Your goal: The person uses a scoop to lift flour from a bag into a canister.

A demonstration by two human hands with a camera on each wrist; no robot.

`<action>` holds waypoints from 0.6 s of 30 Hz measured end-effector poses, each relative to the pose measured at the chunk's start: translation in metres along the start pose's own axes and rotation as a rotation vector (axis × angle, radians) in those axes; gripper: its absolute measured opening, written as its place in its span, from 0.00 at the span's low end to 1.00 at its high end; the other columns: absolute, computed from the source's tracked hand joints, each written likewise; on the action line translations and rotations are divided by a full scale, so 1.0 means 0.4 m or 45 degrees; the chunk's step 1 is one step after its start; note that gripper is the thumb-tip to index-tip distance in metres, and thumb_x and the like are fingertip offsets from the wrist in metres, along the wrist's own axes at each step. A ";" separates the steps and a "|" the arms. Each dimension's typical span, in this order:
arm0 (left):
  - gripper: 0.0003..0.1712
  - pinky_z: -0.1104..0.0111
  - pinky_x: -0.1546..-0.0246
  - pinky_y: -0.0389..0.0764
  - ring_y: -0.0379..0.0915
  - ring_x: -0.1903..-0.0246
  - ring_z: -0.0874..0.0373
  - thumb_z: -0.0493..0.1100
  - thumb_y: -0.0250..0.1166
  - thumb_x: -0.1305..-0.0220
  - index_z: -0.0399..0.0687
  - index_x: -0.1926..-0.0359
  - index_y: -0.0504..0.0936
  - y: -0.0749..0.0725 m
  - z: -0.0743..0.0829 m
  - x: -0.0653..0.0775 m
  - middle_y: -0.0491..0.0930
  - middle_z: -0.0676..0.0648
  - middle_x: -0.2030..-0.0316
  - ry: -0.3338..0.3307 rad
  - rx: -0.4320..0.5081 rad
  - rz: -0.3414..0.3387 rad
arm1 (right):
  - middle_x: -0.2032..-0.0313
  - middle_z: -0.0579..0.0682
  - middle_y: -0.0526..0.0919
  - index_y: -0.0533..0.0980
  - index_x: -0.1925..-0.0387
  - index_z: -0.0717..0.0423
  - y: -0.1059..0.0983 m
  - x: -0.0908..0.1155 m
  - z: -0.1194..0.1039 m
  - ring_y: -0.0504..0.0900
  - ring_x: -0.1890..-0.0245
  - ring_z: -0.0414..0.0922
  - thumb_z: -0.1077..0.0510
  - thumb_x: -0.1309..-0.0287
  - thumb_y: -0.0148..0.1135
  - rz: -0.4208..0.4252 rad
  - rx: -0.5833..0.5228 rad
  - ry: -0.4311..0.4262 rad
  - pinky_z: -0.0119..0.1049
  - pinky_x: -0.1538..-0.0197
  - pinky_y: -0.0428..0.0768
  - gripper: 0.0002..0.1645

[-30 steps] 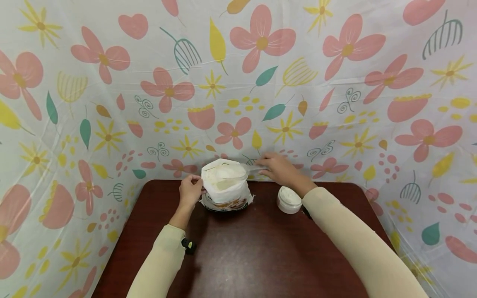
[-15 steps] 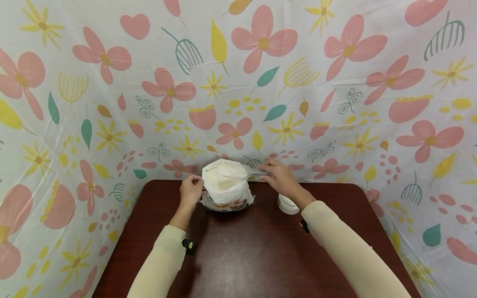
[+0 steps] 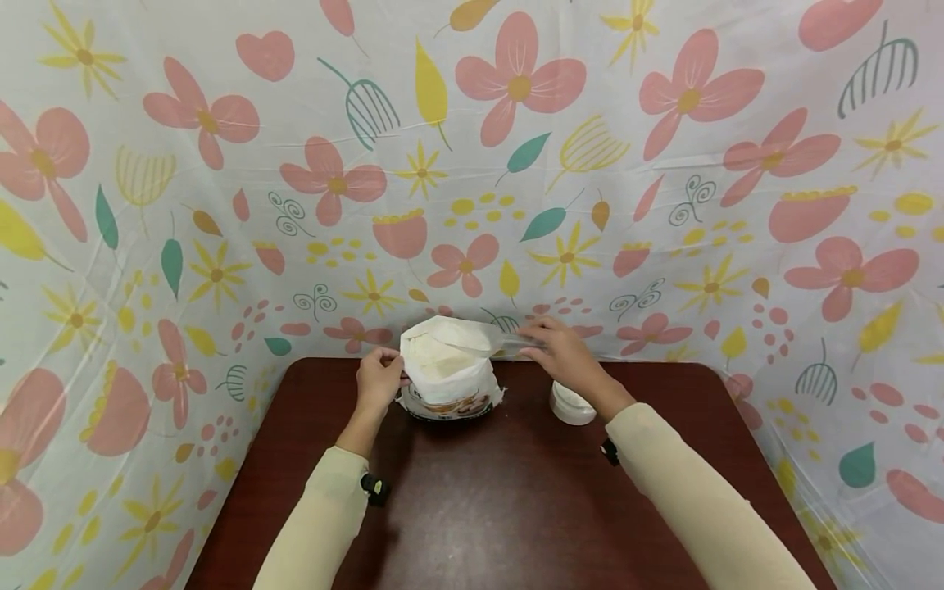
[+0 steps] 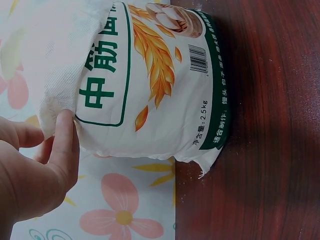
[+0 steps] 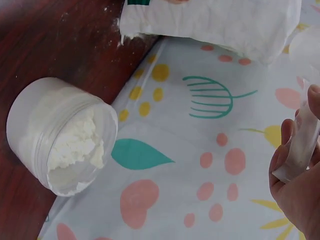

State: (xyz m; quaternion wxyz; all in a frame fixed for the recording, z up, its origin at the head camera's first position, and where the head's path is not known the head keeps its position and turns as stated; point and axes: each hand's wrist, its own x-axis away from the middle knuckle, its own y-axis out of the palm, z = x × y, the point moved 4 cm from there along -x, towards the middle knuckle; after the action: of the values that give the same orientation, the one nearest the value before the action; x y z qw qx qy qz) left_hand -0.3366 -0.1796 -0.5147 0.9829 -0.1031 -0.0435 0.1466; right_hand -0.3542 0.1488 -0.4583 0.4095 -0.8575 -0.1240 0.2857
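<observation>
An unsealed white flour bag (image 3: 451, 392) stands at the table's back edge, its printed side showing in the left wrist view. My left hand (image 3: 378, 382) pinches the left side of its rim between thumb and fingers. From the right, my right hand (image 3: 566, 354) grips the handle of a clear plastic scoop (image 3: 478, 336). The scoop's bowl is over the bag's mouth, tilted; how much flour it carries is unclear. Below the right wrist stands a clear round jar (image 3: 571, 408), partly covered by the forearm. In the right wrist view, white flour (image 5: 77, 145) shows inside it.
The dark red-brown table (image 3: 479, 508) ends just behind the bag and jar. A flower-printed curtain (image 3: 472, 164) hangs close behind it and on both sides. Specks of flour lie on the table by the bag.
The scoop has tilted over the bag's mouth as my right hand turned. My right forearm has shifted, hiding more of the jar than a second ago. The left hand stays on the rim.
</observation>
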 end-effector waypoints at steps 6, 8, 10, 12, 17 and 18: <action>0.11 0.54 0.58 0.93 0.82 0.75 0.61 0.36 0.58 0.26 0.33 0.51 0.81 -0.004 -0.001 -0.001 0.79 0.40 0.63 -0.008 -0.016 -0.004 | 0.46 0.54 0.81 0.83 0.40 0.53 -0.030 0.014 0.003 0.80 0.57 0.49 0.57 0.34 0.70 0.011 -0.007 0.004 0.44 0.58 0.83 0.22; 0.12 0.59 0.61 0.93 0.82 0.75 0.61 0.37 0.58 0.26 0.33 0.50 0.81 -0.004 -0.001 -0.002 0.79 0.39 0.62 -0.008 -0.022 -0.009 | 0.45 0.54 0.80 0.82 0.40 0.53 -0.040 0.021 0.006 0.80 0.57 0.49 0.58 0.34 0.70 0.015 -0.019 0.005 0.44 0.59 0.83 0.22; 0.12 0.64 0.64 0.93 0.82 0.74 0.61 0.37 0.58 0.26 0.33 0.49 0.81 -0.004 -0.001 -0.003 0.79 0.39 0.62 -0.007 -0.022 -0.015 | 0.47 0.53 0.80 0.82 0.40 0.53 -0.049 0.030 0.012 0.80 0.56 0.48 0.58 0.34 0.69 0.023 -0.023 0.010 0.43 0.59 0.83 0.22; 0.12 0.67 0.66 0.92 0.82 0.74 0.61 0.37 0.58 0.26 0.32 0.49 0.81 -0.003 0.000 -0.003 0.79 0.39 0.62 -0.005 -0.021 -0.016 | 0.48 0.52 0.79 0.82 0.39 0.53 -0.057 0.042 0.020 0.79 0.57 0.48 0.58 0.33 0.69 0.023 -0.021 0.017 0.43 0.60 0.82 0.22; 0.12 0.57 0.60 0.93 0.82 0.74 0.60 0.37 0.58 0.26 0.32 0.50 0.81 -0.002 0.003 0.000 0.79 0.39 0.63 0.000 -0.023 -0.009 | 0.50 0.50 0.78 0.80 0.38 0.54 -0.076 0.079 0.039 0.78 0.58 0.47 0.57 0.31 0.67 0.001 -0.034 0.054 0.44 0.60 0.82 0.22; 0.12 0.54 0.58 0.93 0.83 0.74 0.60 0.36 0.58 0.26 0.32 0.50 0.81 -0.002 0.003 0.000 0.79 0.39 0.63 0.001 -0.024 -0.009 | 0.49 0.50 0.78 0.80 0.38 0.54 -0.081 0.086 0.043 0.79 0.56 0.48 0.56 0.31 0.67 0.001 -0.034 0.062 0.45 0.59 0.82 0.22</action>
State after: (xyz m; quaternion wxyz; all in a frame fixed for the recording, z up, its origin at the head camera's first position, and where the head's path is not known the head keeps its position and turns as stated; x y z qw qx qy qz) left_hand -0.3365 -0.1799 -0.5134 0.9824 -0.1121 -0.0448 0.1425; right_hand -0.3359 0.1957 -0.4551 0.4008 -0.8696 -0.1175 0.2633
